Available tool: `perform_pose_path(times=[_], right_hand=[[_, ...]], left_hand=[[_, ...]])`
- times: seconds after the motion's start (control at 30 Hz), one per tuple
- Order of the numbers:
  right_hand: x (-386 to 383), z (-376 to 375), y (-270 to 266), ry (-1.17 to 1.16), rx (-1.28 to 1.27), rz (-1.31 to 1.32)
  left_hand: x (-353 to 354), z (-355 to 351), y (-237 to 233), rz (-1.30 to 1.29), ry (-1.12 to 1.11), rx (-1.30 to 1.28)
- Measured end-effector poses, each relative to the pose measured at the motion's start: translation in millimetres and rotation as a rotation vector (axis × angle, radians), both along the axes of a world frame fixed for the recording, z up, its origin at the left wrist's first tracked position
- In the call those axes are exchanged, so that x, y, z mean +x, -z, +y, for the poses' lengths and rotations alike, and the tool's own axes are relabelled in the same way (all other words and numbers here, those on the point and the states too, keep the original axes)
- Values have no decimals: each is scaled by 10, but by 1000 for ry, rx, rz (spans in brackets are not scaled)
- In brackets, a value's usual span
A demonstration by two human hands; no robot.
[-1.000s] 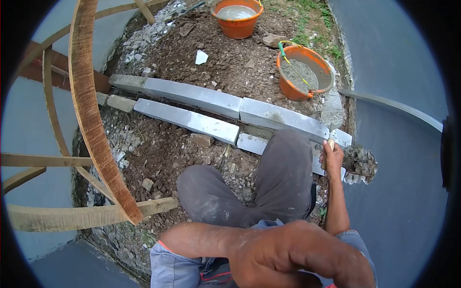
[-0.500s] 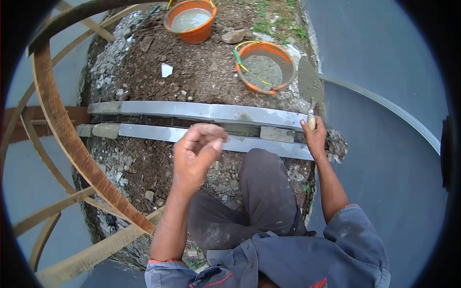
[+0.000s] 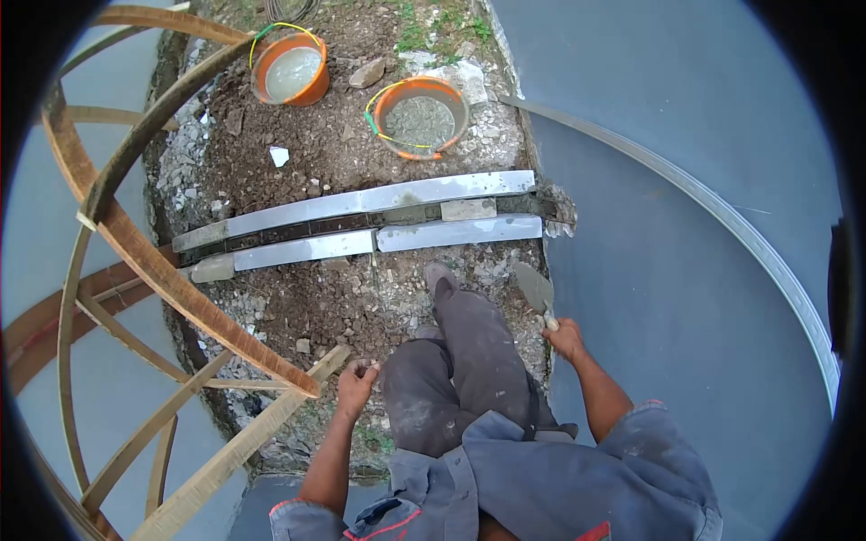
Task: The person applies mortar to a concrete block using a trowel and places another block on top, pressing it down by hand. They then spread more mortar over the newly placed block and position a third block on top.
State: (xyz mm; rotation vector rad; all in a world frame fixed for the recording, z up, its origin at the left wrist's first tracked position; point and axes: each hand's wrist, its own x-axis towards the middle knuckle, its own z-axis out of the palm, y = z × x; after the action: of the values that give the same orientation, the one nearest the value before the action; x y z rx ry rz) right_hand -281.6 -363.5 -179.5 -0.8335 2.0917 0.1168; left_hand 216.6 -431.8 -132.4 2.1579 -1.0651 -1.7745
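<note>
My right hand (image 3: 566, 340) is closed around the handle of a trowel (image 3: 534, 288), its mortar-coated blade pointing away from me over the rubble edge. Beside my left knee, my left hand (image 3: 358, 388) has its fingers curled together; whether anything is in them is hidden. The end of a wooden beam (image 3: 271, 419) lies close to that hand. Ahead of my feet run two rows of pale slabs, a far row (image 3: 361, 200) and a near row (image 3: 460, 233). A block (image 3: 469, 209) sits in the gap between them.
One orange bucket (image 3: 464, 126) holds grey mortar; another bucket (image 3: 317, 88) contains cloudy liquid. Curved wooden framing (image 3: 171, 275) crosses the left side. A long metal strip (image 3: 722, 194) lies on the smooth grey surface (image 3: 649, 316) at right. Broken stone and soil (image 3: 307, 162) cover the ground.
My view has shifted back from the slabs. My left hand has dropped from above the near slabs to beside my knee. The trowel has come back from near the mortar bucket toward me.
</note>
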Motion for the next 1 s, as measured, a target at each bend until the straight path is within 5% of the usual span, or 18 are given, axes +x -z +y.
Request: perform_pose_path(times=[0.13,0.27,0.4,0.47,0.57,0.67,0.83,1.0], right_hand=[[-40,824,-459,271,277,-5],[198,1034,-1312,192,35,133],[292,1274,-1383,265,-29,194],[322,1179,-1373,684,129,-29],[441,683,-1722,704,211,-41],[443,782,-1238,725,147,-163],[449,348,-1428,333,-178,2],[512,-208,-1709,599,-186,-230]], left_hand=[[-79,-75,-529,-72,67,-76],[-228,-600,-825,-28,192,-117],[-684,-1394,-1205,-27,278,-234],[-854,-1709,-1129,-21,314,-254],[-1218,-2204,-1275,-1,297,-193],[-1518,-2568,-1232,121,187,-109],[-1809,-2954,-1106,107,162,-17],[-2009,-3350,-1027,38,280,-17]])
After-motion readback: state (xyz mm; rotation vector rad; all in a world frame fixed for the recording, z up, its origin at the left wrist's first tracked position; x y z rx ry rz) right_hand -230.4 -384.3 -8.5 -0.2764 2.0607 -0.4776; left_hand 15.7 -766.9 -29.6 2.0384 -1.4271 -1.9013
